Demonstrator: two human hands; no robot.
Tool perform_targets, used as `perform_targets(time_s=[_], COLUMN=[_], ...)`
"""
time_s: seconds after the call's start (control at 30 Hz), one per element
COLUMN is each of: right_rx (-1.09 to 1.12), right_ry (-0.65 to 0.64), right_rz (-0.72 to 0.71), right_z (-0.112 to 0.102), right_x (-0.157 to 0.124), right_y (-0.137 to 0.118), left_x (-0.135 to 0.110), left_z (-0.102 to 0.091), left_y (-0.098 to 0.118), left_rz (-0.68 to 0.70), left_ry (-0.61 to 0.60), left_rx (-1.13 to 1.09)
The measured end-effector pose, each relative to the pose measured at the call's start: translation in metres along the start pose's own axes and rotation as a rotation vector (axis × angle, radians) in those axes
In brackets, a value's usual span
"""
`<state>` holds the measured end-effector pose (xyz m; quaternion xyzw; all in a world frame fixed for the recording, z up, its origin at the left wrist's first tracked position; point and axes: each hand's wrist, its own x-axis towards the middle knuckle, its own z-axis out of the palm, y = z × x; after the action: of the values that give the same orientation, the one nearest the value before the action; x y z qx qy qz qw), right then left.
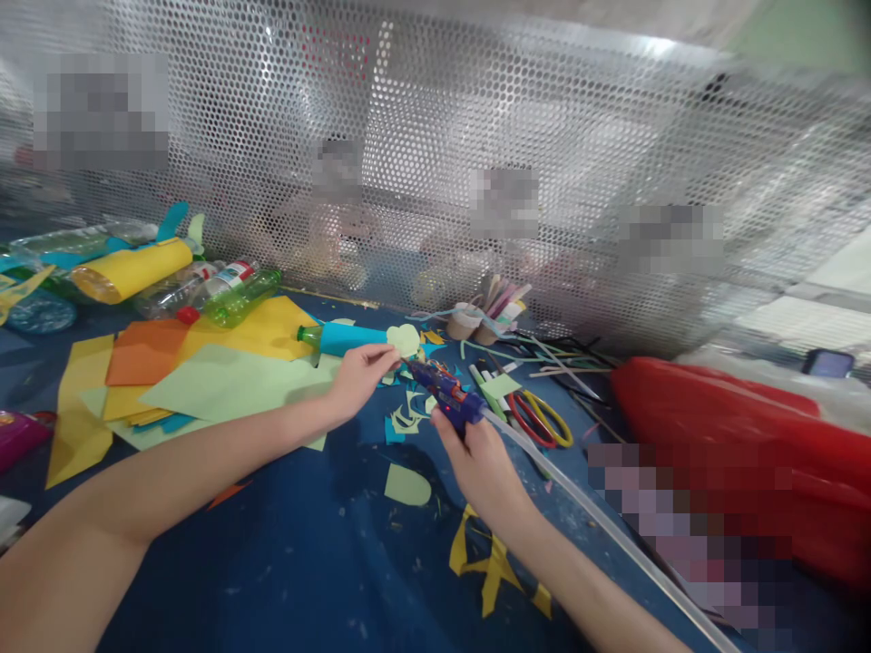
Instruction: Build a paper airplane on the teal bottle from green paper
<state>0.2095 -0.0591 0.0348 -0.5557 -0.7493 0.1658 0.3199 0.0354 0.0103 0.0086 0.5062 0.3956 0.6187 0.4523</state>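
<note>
My left hand point(359, 376) pinches a pale green paper cut-out point(404, 340) that sits at the end of a small green bottle wrapped in blue paper point(344, 337). In my right hand point(476, 458) is a blue hot glue gun point(445, 393), held by the grip. Its nozzle points up and left, almost touching the cut-out by my left fingers. A clear glue stick point(612, 535) trails from the back of the gun toward the lower right.
Yellow, orange and green paper sheets point(204, 363) lie left on the blue table point(306, 562). Plastic bottles point(224, 290) and a yellow-wrapped bottle point(129, 269) lie behind. Scissors point(541, 419), paper scraps, cups of sticks point(490, 313), a red bag point(735, 444), a perforated metal screen point(435, 163).
</note>
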Motion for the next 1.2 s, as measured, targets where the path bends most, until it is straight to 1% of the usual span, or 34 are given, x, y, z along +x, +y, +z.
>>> perform_targets(time_s=[0.17,0.33,0.57,0.7,0.83,0.97,1.2], right_rx=[-0.015,-0.012,-0.017,-0.024,-0.02,-0.028,-0.038], right_ry=[-0.035,-0.012,0.034,-0.001,0.007,0.001,0.039], right_rz=[-0.01,-0.016,-0.002,-0.008,-0.026,0.001,-0.015], right_z=[0.0,0.0007,-0.0009,0.0009,0.0018,-0.0007,-0.0026], right_x=[-0.0007,-0.0015,0.0,-0.0016,-0.0023,-0.001,-0.0005], right_y=[-0.001,-0.0005,0.0005,0.0016,0.0006,-0.0009,0.0015], left_x=[-0.001,-0.0011,0.0015,0.0002,-0.0009,-0.0001,-0.0005], left_z=[0.0003,-0.0006,-0.001,-0.0009,-0.0011,-0.0009,0.0], left_y=[0.0003,-0.0015,-0.0072,-0.0055,-0.0036,-0.0047,-0.0032], left_rz=[0.002,0.008,0.021,0.026,0.022,0.016,0.004], left_ry=[-0.002,-0.008,-0.004,-0.014,-0.015,-0.007,-0.005], left_rx=[0.034,0.054,0.017,0.04,0.072,0.046,-0.002])
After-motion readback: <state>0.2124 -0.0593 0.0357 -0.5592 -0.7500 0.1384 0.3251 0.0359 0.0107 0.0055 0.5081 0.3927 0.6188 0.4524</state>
